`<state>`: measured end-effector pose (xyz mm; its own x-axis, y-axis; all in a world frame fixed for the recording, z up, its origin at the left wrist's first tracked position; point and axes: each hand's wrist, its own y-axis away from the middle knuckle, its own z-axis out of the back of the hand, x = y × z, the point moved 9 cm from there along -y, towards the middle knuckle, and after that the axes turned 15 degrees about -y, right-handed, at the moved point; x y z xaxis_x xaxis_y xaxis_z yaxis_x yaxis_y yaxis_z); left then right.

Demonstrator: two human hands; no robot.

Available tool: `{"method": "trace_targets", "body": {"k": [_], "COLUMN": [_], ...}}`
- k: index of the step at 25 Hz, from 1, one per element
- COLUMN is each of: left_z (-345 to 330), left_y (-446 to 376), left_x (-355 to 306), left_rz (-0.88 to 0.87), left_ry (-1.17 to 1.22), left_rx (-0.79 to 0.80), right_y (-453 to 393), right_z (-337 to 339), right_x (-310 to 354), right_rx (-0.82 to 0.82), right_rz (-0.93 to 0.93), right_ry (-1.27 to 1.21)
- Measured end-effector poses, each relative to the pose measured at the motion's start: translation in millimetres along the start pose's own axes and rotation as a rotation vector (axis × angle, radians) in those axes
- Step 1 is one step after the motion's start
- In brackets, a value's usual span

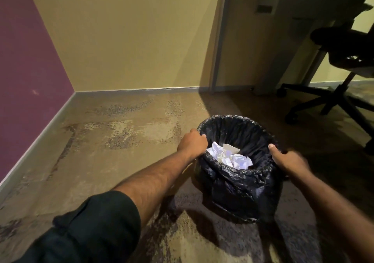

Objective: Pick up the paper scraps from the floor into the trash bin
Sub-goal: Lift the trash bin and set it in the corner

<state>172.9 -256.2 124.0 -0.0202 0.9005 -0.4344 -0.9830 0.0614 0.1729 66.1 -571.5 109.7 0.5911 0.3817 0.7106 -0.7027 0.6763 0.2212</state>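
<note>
On a worn carpet (121,141) near a room's corner, a person grips the bin (238,181) by its rim with both hands, the left hand (193,143) closed on the near-left edge and the right hand (287,159) closed on the right edge, likely to steady or shift it. Crumpled scraps (228,157) lie inside the black liner (242,133). No scraps show on the visible floor, suggesting the pickup is nearly done. An office chair (340,60) stands well apart.
</note>
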Motion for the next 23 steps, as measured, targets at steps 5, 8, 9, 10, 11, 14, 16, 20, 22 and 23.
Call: {"method": "trace_targets", "body": {"k": [5, 8, 9, 10, 11, 14, 16, 20, 22, 23], "left_z": [4, 28, 42, 60, 80, 155, 209, 321, 369, 388], "left_y": [-6, -6, -3, 3, 9, 29, 39, 42, 31, 19], "left_x": [15, 32, 39, 45, 55, 88, 113, 158, 182, 196], "left_rz": [0.082, 0.122, 0.142, 0.164, 0.19, 0.266, 0.315, 0.337, 0.337, 0.344], "left_ry": [0.162, 0.254, 0.281, 0.294, 0.294, 0.3, 0.336, 0.319, 0.301, 0.299], "left_rx": [0.024, 0.03, 0.02, 0.005, -0.01, -0.046, -0.063, -0.124, -0.163, -0.179], "right_y": [1, 18, 26, 35, 48, 92, 122, 177, 196, 199], "right_z": [-3, -8, -10, -14, -16, -19, -23, -42, -59, -71], "right_x": [23, 49, 59, 71, 90, 167, 227, 341, 389, 414], "right_rx": [-0.043, -0.076, -0.073, -0.053, -0.023, 0.058, 0.11, 0.187, 0.199, 0.201], "right_rz": [-0.009, -0.024, -0.014, 0.01, 0.038, 0.106, 0.15, 0.208, 0.219, 0.226], "right_ry": [-0.207, -0.255, -0.253, -0.252, -0.255, -0.266, -0.261, -0.28, -0.313, -0.341]}}
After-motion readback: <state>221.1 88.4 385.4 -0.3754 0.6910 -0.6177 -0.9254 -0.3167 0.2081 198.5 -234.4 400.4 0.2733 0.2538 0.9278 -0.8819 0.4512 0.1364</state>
